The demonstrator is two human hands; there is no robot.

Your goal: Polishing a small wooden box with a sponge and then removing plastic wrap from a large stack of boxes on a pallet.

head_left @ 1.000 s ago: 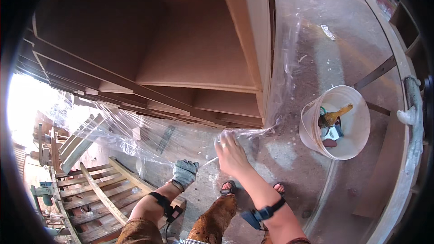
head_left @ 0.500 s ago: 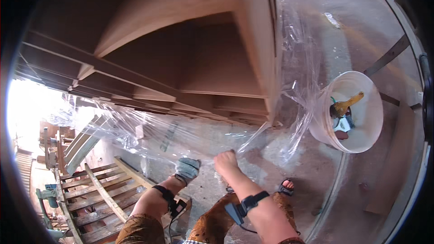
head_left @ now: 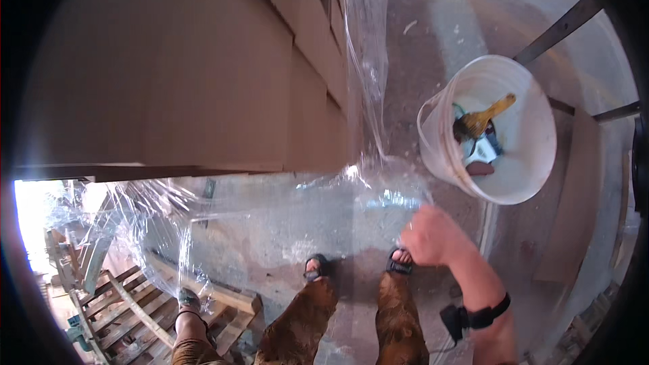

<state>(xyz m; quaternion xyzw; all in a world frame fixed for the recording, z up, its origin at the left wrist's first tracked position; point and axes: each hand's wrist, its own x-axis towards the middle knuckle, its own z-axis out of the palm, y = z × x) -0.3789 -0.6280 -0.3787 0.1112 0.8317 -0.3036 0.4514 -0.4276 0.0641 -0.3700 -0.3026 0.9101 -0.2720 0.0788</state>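
Clear plastic film (head_left: 169,213) hangs along the lower edge of a large brown box-like stack (head_left: 182,88). At the lower left, my left hand (head_left: 188,299), in a grey-green glove, grips a gathered strand of the film that stretches down to it. My bare right hand (head_left: 430,235) is closed in a fist at the right, over the floor in front of my right foot. Film reaches its knuckles, and the fingers are wrapped around it. More film (head_left: 368,61) runs along the stack's right side.
A white bucket (head_left: 534,169) stands right of the stack, holding a yellow-handled brush (head_left: 490,113) and other small tools. A wooden pallet (head_left: 138,314) lies at lower left. Dark metal bars (head_left: 564,27) and a brown board (head_left: 574,196) are beyond the bucket.
My hands have moved far apart: the left down and left, the right to the right, spreading the film. The view has shifted, and flat brown faces now show where open compartments were.
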